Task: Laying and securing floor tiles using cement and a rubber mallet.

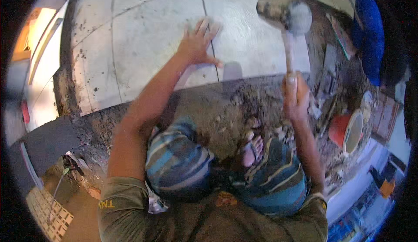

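Observation:
My left hand point(201, 42) lies on the large pale floor tiles point(152, 42), fingers spread across the seam between two of them. My right hand point(296, 95) is wrapped round the pale handle of a mallet point(285, 15). The mallet's head, dark at one end and whitish at the other, appears over the right part of the tiles, slightly blurred. Whether it touches the tile I cannot tell. Just in front of my knees, the near edge of the tiles meets rough dark soil point(213, 107).
A red bucket point(342, 129) with a pale rim tilts among rubble point(315, 109) on my right. Beyond it stands something blue point(370, 39). At the far left is a brightly lit doorway point(41, 37). A patterned panel with square holes point(50, 213) lies at the lower left.

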